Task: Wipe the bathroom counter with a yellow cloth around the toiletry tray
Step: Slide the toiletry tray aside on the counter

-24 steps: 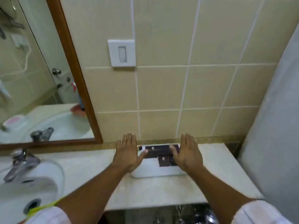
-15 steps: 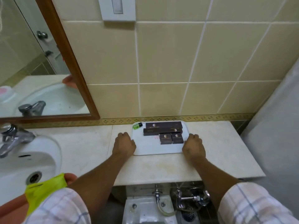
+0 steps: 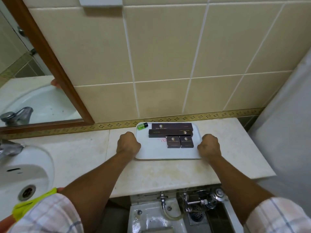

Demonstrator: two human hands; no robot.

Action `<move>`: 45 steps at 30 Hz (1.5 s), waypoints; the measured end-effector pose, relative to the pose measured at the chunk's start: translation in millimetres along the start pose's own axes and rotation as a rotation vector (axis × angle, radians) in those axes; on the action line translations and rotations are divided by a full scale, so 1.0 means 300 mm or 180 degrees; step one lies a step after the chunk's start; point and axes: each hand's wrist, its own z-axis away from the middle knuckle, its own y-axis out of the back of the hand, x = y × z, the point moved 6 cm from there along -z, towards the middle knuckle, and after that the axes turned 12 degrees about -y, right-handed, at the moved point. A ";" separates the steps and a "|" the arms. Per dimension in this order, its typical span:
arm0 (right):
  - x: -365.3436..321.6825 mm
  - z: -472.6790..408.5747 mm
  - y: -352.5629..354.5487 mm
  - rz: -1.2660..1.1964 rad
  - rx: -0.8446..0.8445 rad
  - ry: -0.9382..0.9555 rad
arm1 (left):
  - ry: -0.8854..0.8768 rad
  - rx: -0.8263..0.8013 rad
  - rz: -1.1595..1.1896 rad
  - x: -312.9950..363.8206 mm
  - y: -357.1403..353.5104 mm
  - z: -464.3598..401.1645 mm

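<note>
at the far left, low by the sink (image 3: 25,167), the yellow cloth (image 3: 32,201) hangs limp and crumpled near our sleeve. we judge it soft and light, easy to bunch in one palm, but neither hand has it. next comes our left hand (image 3: 128,144), curled closed on the left rim of the toiletry tray (image 3: 152,153). the tray sits on the counter (image 3: 80,152) close to the tiled wall, carrying dark boxes (image 3: 171,130) and a small green bottle (image 3: 142,126). it looks like stiff, smooth plastic, light but apt to let its load slide, so we would keep it level and hold both short edges. our right hand (image 3: 209,145) is fisted on the right rim. compared with half a second ago, our view has dropped a little and the grip looks unchanged; earlier still, our palms lay flat and open.
</note>
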 end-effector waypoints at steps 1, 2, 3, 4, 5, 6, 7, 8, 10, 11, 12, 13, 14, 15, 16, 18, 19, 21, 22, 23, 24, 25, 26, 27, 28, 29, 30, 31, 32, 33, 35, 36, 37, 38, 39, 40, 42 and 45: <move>0.050 0.018 0.030 -0.0199 0.0027 -0.0057 | -0.0114 -0.0017 -0.0036 0.034 0.000 -0.008; 0.101 0.044 0.057 -0.0403 0.0048 -0.0137 | -0.0235 -0.0044 -0.0058 0.070 -0.004 -0.017; 0.167 0.068 0.095 -0.0613 0.0088 -0.0270 | -0.0410 -0.0096 -0.0095 0.130 -0.018 -0.028; 0.225 0.097 0.128 -0.0791 0.0134 -0.0409 | -0.0582 -0.0151 -0.0162 0.186 -0.031 -0.038; 0.282 0.128 0.156 -0.0963 0.0203 -0.0582 | -0.0774 -0.0204 -0.0260 0.244 -0.046 -0.050; 0.364 0.151 0.201 -0.1147 0.0317 -0.0801 | -0.1001 -0.0276 -0.0337 0.339 -0.085 -0.062; 0.420 0.180 0.220 -0.1353 0.0375 -0.0976 | -0.1190 -0.0334 -0.0437 0.404 -0.108 -0.077; 0.477 0.204 0.237 -0.1554 0.0423 -0.1160 | -0.1395 -0.0394 -0.0526 0.481 -0.138 -0.089; 0.583 0.244 0.256 -0.1869 0.0514 -0.1522 | -0.1809 -0.0457 -0.0663 0.647 -0.211 -0.111; 0.638 0.252 0.261 -0.2035 0.0585 -0.1719 | -0.2034 -0.0488 -0.0730 0.748 -0.259 -0.119; 0.675 0.260 0.258 -0.2208 0.0646 -0.1881 | -0.2235 -0.0505 -0.0809 0.830 -0.301 -0.124; 0.713 0.254 0.258 -0.2373 0.0717 -0.2012 | -0.2420 -0.0530 -0.0905 0.915 -0.351 -0.125; 0.738 0.249 0.254 -0.2509 0.0767 -0.2128 | -0.2578 -0.0540 -0.1013 0.983 -0.395 -0.126; 0.755 0.236 0.247 -0.2620 0.0801 -0.2211 | -0.2709 -0.0541 -0.1128 1.040 -0.433 -0.126; 0.776 0.221 0.242 -0.2711 0.0822 -0.2286 | -0.2840 -0.0534 -0.1245 1.094 -0.479 -0.126; 0.780 0.199 0.229 -0.2890 0.0824 -0.2350 | -0.3109 -0.0443 -0.1514 1.169 -0.536 -0.134; 0.785 0.188 0.223 -0.2977 0.0840 -0.2364 | -0.3220 -0.0402 -0.1636 1.201 -0.561 -0.139; 0.785 0.164 0.209 -0.3201 0.0858 -0.2373 | -0.3374 -0.0331 -0.1750 1.250 -0.593 -0.156; 0.780 0.153 0.202 -0.3281 0.0846 -0.2379 | -0.3439 -0.0298 -0.1806 1.267 -0.604 -0.165; 0.785 0.147 0.193 -0.3317 0.0850 -0.2410 | -0.3501 -0.0288 -0.1860 1.281 -0.625 -0.165; 0.786 0.142 0.186 -0.3324 0.0863 -0.2427 | -0.3555 -0.0261 -0.1930 1.289 -0.635 -0.166; 0.788 0.138 0.178 -0.3341 0.0885 -0.2422 | -0.3596 -0.0227 -0.1975 1.291 -0.646 -0.167; 0.790 0.139 0.172 -0.3342 0.0909 -0.2427 | -0.3619 -0.0175 -0.2013 1.289 -0.658 -0.169; 0.790 0.137 0.171 -0.3339 0.0924 -0.2428 | -0.3619 -0.0109 -0.2044 1.287 -0.664 -0.172; 0.791 0.136 0.167 -0.3339 0.0898 -0.2444 | -0.3626 -0.0053 -0.2076 1.281 -0.673 -0.174; 0.793 0.134 0.163 -0.3341 0.0852 -0.2455 | -0.3606 -0.0054 -0.2108 1.276 -0.678 -0.173; 0.796 0.134 0.163 -0.3339 0.0769 -0.2444 | -0.3558 -0.0095 -0.2129 1.271 -0.678 -0.171; 0.801 0.137 0.164 -0.3313 0.0697 -0.2432 | -0.3507 -0.0163 -0.2144 1.267 -0.680 -0.165; 0.802 0.144 0.177 -0.3176 0.0672 -0.2365 | -0.3459 -0.0204 -0.2125 1.256 -0.666 -0.159; 0.796 0.156 0.200 -0.2898 0.0730 -0.2264 | -0.3424 -0.0240 -0.2029 1.239 -0.642 -0.148; 0.775 0.179 0.254 -0.2287 0.0998 -0.1979 | -0.3310 -0.0245 -0.1570 1.180 -0.572 -0.112; 0.729 0.195 0.280 -0.2057 0.1103 -0.1702 | -0.3221 -0.0158 -0.1373 1.115 -0.511 -0.086; 0.653 0.216 0.298 -0.1902 0.1155 -0.1390 | -0.3102 -0.0073 -0.1261 1.027 -0.445 -0.052; 0.567 0.232 0.305 -0.1779 0.1120 -0.1090 | -0.2992 -0.0011 -0.1190 0.932 -0.390 -0.015; 0.473 0.243 0.298 -0.1674 0.1008 -0.0803 | -0.2870 0.0011 -0.1171 0.828 -0.337 0.024; 0.362 0.256 0.275 -0.1570 0.0813 -0.0492 | -0.2680 0.0022 -0.1135 0.705 -0.278 0.064; 0.078 0.336 0.175 -0.1408 0.0315 0.0245 | -0.2054 0.0135 -0.0963 0.388 -0.139 0.163; -0.333 0.587 -0.070 -0.1220 -0.0571 0.1120 | -0.1051 0.0434 -0.0592 -0.091 0.046 0.387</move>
